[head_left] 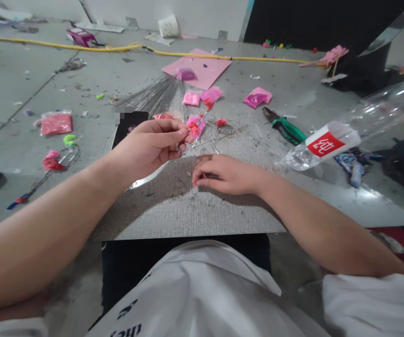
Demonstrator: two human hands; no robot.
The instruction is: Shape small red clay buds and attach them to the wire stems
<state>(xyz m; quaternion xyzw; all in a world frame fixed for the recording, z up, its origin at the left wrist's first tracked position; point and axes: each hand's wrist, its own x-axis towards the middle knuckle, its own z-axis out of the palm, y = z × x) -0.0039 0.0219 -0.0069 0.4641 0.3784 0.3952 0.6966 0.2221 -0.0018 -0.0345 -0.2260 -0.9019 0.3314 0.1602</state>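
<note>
My left hand (pixel 160 142) is closed in a pinch on a thin wire piece with red clay (pixel 194 128) on it, held above the table. My right hand (pixel 225 175) rests on the grey tabletop with fingers curled together; a speck of red shows at the fingertips, and whatever else is in them is hidden. Just beyond the hands lie another wire piece with a red clay blob (pixel 222 122) and a pink packet of clay (pixel 191 98). Behind my left hand is a dark flat object (pixel 128 125), partly covered.
A bundle of thin wires (pixel 155 96) fans out toward a pink sheet (pixel 202 63). Green-handled pliers (pixel 288 128) and a clear plastic bottle (pixel 359 124) lie at right. At left are a red clay packet (pixel 56 123) and a wire piece with pinkish-red clay (pixel 52 160). A yellow cable (pixel 111 48) crosses behind.
</note>
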